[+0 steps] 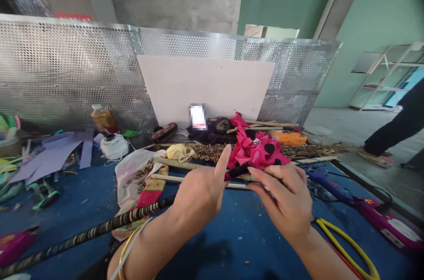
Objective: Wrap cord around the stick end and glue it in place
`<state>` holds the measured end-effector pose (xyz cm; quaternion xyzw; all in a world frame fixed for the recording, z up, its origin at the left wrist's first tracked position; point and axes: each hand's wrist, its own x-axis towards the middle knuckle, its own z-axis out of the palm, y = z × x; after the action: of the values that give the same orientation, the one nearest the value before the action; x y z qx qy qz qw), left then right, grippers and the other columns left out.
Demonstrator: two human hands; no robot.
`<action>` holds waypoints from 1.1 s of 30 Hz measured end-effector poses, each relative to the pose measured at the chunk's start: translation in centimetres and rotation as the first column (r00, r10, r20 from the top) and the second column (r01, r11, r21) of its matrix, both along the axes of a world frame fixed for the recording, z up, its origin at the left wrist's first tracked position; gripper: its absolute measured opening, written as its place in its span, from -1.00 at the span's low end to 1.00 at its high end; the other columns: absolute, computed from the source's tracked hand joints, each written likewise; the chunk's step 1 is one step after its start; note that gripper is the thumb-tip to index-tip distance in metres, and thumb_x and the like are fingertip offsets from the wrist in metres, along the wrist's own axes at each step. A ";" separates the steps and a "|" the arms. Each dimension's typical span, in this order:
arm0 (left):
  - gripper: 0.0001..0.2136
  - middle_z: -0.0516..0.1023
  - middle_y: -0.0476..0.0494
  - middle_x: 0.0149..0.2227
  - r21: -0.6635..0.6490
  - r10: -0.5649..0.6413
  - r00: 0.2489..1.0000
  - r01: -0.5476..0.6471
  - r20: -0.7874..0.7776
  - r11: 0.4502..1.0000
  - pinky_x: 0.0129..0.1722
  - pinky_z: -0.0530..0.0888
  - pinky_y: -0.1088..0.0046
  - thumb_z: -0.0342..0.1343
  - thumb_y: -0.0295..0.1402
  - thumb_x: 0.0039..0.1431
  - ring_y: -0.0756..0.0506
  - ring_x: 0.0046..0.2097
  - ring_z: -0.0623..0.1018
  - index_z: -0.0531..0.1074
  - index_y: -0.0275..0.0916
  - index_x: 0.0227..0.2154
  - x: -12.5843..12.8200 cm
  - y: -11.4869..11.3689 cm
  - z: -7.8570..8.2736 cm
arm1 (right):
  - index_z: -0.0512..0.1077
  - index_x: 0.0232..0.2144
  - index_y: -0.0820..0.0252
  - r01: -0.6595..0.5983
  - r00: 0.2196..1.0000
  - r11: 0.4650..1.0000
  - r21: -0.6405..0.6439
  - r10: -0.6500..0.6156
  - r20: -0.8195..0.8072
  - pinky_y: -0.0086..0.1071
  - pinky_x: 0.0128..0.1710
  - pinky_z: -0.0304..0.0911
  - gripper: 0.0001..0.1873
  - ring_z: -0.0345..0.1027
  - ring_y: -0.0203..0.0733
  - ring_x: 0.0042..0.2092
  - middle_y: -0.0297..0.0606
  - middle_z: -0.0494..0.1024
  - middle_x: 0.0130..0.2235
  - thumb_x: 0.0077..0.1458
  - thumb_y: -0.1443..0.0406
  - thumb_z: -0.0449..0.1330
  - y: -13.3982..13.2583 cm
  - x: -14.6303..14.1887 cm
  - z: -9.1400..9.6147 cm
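Note:
My left hand [200,189] is wrapped around a long stick [109,227] bound in black with beige bands, its thumb pointing up. The stick slants from the lower left up through this hand. Beyond the hand, its far end [236,172] shows black wrapping with pink bands. At that end are the bent fingers of my right hand [286,200], index fingertip against the dark wrapping and thumb lower; whatever lies between them is too small to make out. Just behind the far end lies pink cloth with black dots [255,149]. A thin pale stick [168,178] passes behind my left hand.
On the blue table [212,244] lie a yellow yarn ball [176,152], white string [114,147], purple paper strips [53,154], a magenta tool [391,222] and a yellow loop [351,244]. A white board [205,85] leans on perforated metal [66,72]. A person's leg [394,121] stands right.

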<state>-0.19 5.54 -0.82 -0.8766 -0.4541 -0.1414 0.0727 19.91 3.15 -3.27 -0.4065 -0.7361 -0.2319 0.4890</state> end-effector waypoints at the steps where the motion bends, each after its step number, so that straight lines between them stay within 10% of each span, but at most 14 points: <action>1: -0.30 0.55 -0.14 -0.38 0.019 -0.026 1.000 0.026 -0.007 0.999 -0.41 0.46 0.33 -0.10 -0.47 0.22 -0.15 -0.39 0.54 -0.35 -0.35 0.33 0.0 -0.2 0.0 | 0.49 -0.11 0.12 0.005 0.999 1.000 -0.018 -0.004 0.051 -0.24 -0.21 0.16 -0.74 0.34 -0.20 -0.30 -0.25 0.44 -0.34 0.11 0.32 0.24 -0.1 -0.5 0.5; 15: -0.26 0.56 -0.13 -0.38 0.085 -0.156 0.988 0.155 0.005 0.984 -0.46 0.44 0.33 -0.08 -0.49 0.17 -0.15 -0.40 0.54 -0.35 -0.36 0.32 0.1 -0.7 -0.4 | 0.54 -0.29 0.13 -0.125 0.992 0.992 -0.020 0.125 0.026 -0.28 -0.30 0.16 -0.89 0.29 -0.29 -0.42 -0.33 0.43 -0.45 0.10 0.37 0.24 0.6 -0.9 -0.1; 33: -0.34 0.55 -0.11 -0.45 0.033 -0.049 0.997 0.047 0.067 0.998 -0.47 0.39 0.38 -0.09 -0.39 0.24 -0.13 -0.45 0.53 -0.25 -0.37 0.33 -0.8 -0.1 0.7 | 0.33 -0.42 0.17 -0.234 0.969 0.968 -0.091 0.239 0.056 -0.23 -0.23 0.20 -0.87 0.28 -0.18 -0.33 -0.25 0.37 -0.39 0.18 0.40 0.06 -1.6 -1.2 -1.2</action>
<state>-0.95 5.47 -0.15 -0.8807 -0.4329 -0.1799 0.0677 18.69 1.56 -4.45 -0.3281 -0.8043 -0.1543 0.4708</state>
